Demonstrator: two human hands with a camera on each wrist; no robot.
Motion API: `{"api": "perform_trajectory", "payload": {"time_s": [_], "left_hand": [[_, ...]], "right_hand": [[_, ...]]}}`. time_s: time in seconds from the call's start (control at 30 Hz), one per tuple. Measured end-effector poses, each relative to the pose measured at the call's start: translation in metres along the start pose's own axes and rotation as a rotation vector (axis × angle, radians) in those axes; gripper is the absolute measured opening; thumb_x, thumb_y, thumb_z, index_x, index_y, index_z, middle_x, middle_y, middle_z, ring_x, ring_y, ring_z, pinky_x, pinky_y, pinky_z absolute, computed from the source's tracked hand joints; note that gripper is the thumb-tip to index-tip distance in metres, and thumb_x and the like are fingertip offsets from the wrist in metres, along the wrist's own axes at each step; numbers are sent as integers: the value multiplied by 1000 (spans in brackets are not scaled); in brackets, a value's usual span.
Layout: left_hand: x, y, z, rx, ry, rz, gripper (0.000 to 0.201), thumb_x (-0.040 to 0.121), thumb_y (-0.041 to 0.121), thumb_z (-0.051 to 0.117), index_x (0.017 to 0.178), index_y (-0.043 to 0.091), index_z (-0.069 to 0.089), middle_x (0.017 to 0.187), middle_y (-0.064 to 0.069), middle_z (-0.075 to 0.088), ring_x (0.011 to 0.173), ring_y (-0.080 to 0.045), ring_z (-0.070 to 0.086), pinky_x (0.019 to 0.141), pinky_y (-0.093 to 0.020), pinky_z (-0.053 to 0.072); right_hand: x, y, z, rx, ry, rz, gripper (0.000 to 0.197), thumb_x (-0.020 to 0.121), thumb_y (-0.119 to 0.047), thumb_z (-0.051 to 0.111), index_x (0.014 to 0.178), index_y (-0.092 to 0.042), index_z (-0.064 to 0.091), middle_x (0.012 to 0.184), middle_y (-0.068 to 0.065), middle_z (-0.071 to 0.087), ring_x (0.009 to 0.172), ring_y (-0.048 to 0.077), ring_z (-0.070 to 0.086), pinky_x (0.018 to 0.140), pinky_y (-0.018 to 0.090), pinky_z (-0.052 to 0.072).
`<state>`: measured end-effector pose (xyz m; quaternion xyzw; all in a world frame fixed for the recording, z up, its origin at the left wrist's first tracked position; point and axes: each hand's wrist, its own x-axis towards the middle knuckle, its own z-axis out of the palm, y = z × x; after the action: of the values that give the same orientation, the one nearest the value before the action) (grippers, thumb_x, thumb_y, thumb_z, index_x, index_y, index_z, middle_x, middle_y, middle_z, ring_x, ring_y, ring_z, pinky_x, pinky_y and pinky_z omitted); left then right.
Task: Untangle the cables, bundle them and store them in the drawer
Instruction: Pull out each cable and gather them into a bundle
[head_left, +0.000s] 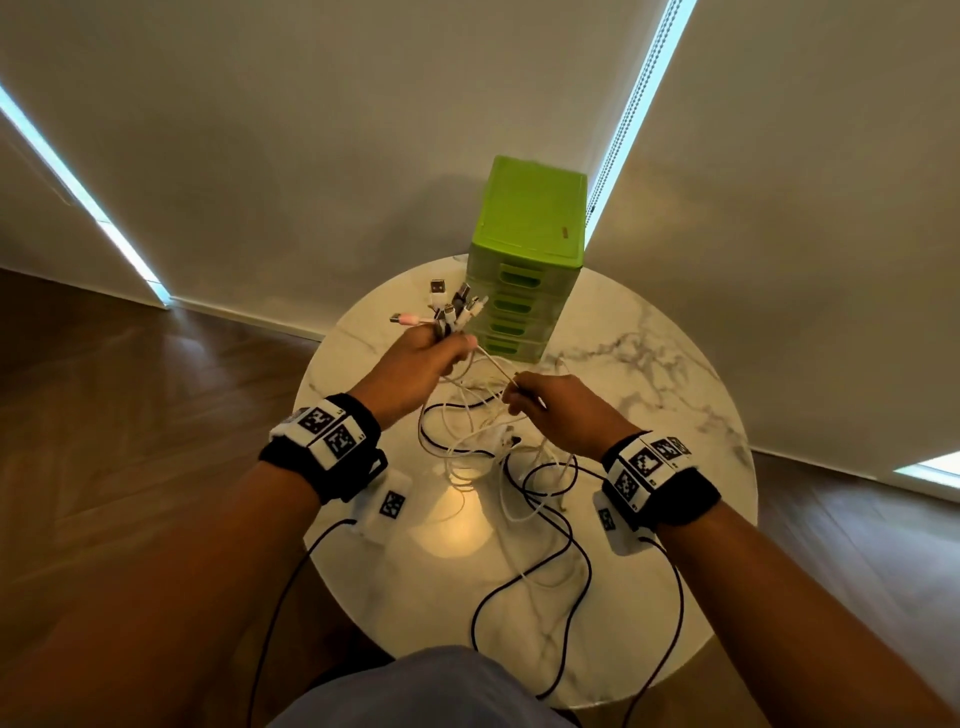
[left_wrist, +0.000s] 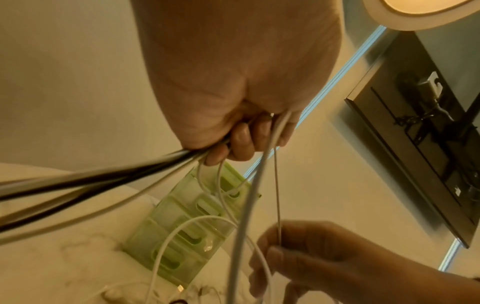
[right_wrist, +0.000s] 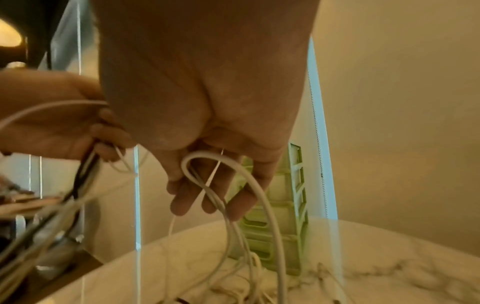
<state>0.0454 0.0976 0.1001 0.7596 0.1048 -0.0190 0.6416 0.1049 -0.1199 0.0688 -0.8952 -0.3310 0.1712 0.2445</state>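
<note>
In front of me is a round worktop (head_left: 649, 364) of white marble with grey veins, catching a warm pool of reflected light near its middle. Around it lies a dark wooden floor (head_left: 156, 389) in a herringbone pattern. Pale roller blinds (head_left: 311, 130) hang beyond, with thin strips of daylight (head_left: 641, 98) showing between them and a beaded pull chain (head_left: 613, 156) beside one strip. On each of my wrists sits a black strap with black-and-white square markers (head_left: 330, 428). Overhead, a round ceiling lamp (left_wrist: 415, 12) glows warm, next to a dark framed panel (left_wrist: 420, 144).
</note>
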Motion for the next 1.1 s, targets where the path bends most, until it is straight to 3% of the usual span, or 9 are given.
{"api": "perform_trajectory", "payload": {"time_s": [0.17, 0.27, 0.4, 0.5, 0.7, 0.8, 0.9, 1.0, 1.1], "left_hand": [[1, 14, -21, -159, 203, 61, 27, 100, 22, 57, 73, 23, 56, 62, 12, 48, 62, -9, 43, 66, -28, 36], [4, 21, -44, -178, 286, 112, 33, 100, 21, 56, 68, 25, 50, 55, 14, 41, 55, -6, 35, 58, -26, 30], [3, 4, -46, 70, 247, 96, 32, 99, 37, 57, 78, 14, 61, 73, 0, 54, 70, -14, 49, 75, -37, 42], [0, -8, -30, 159, 171, 60, 43, 101, 42, 56, 92, 1, 62, 67, 9, 54, 68, -14, 49, 77, -38, 42], [-7, -2, -25, 141, 71, 142, 52, 90, 61, 57, 92, 11, 67, 86, -15, 66, 88, -28, 63, 96, -49, 48], [-14, 2, -34, 156, 51, 191, 60, 91, 60, 59, 88, 0, 58, 78, -23, 54, 76, -33, 52, 86, -51, 49], [-24, -4, -51, 172, 123, 179, 56, 90, 58, 61, 82, 3, 56, 73, -16, 51, 72, -25, 49, 79, -46, 47], [-40, -13, -76, 129, 250, 144, 42, 93, 48, 66, 80, 8, 60, 73, -10, 57, 75, -17, 54, 81, -40, 47], [-63, -20, -107, 127, 365, 124, 32, 99, 36, 64, 88, 6, 66, 83, -15, 67, 82, -26, 65, 84, -41, 55]], "right_hand": [[-4, 45, -1, -218, -245, 234, 20, 104, -32, 44, 106, -25, 64, 109, -1, 71, 101, 24, 64, 90, 42, 52], [-17, 73, 2, -106, -229, 268, 24, 107, -31, 41, 101, -25, 63, 103, -3, 75, 100, 23, 67, 91, 38, 52], [-17, 53, 3, 130, -30, 190, 19, 104, -37, 52, 119, -26, 57, 91, -6, 76, 83, 9, 68, 72, 24, 49], [-12, 38, 2, 139, 57, 165, 21, 101, -41, 56, 115, -26, 58, 81, -4, 71, 75, 9, 67, 70, 24, 50], [-11, 41, 15, -125, -106, 181, 31, 104, -40, 49, 118, -25, 72, 97, 3, 62, 97, 26, 57, 91, 40, 45], [-5, 21, 22, 94, -83, 100, 15, 101, -25, 59, 107, -26, 73, 91, -12, 60, 87, 15, 56, 87, 35, 44], [12, -11, 28, 334, -5, 17, 13, 99, -19, 62, 93, -28, 69, 103, 1, 71, 88, 19, 63, 87, 37, 51], [35, -47, 41, 528, 45, 12, 9, 99, -14, 62, 91, -14, 66, 103, 6, 71, 80, 16, 68, 79, 35, 55], [56, -81, 60, 572, -11, -7, 9, 100, -16, 60, 99, -8, 64, 93, 7, 74, 81, 16, 74, 73, 33, 59]]}}
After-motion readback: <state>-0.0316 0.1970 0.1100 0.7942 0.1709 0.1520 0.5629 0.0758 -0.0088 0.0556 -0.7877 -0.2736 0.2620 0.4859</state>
